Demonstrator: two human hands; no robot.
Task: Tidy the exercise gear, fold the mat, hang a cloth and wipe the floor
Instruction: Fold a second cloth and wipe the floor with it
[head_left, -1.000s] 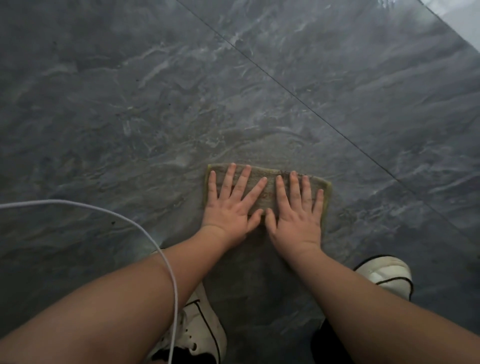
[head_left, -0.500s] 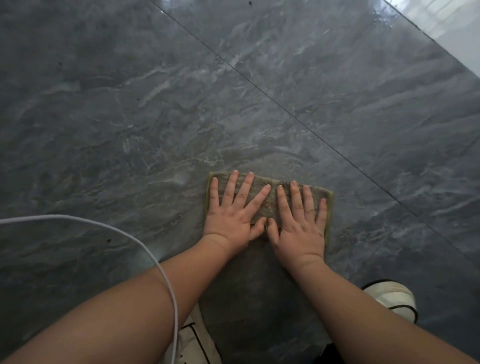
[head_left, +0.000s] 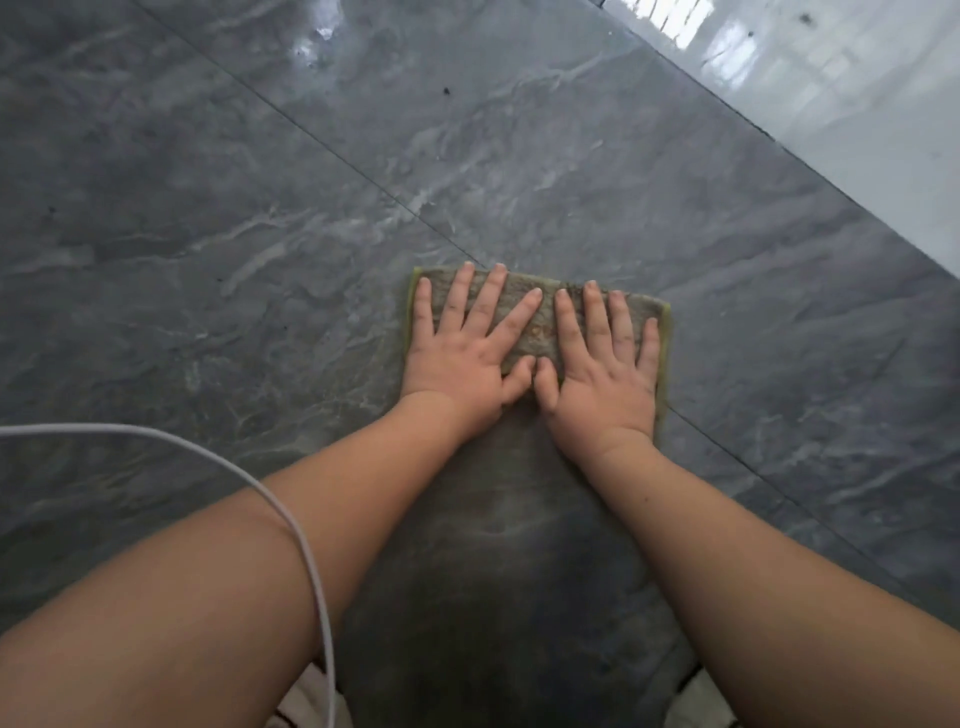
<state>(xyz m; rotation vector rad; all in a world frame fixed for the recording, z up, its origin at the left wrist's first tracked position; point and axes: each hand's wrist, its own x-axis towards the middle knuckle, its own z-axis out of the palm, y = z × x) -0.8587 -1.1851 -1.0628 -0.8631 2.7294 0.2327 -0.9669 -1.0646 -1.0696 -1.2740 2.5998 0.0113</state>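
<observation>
Two hands, left hand (head_left: 457, 358) and right hand (head_left: 602, 374), are pressed flat on the cloth (head_left: 537, 325), fingers (head_left: 491, 304) spread. The cloth is now advanced to the tile joint (head_left: 332, 153), nearer than a second ago; floor (head_left: 182, 234) wiping is judged under way.

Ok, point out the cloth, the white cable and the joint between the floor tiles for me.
cloth (head_left: 540, 325), head view, on the bare weave between the two hands.
white cable (head_left: 218, 457), head view, on the curve lying over the left forearm.
tile joint (head_left: 332, 150), head view, on the dark line running diagonally across the floor.
</observation>
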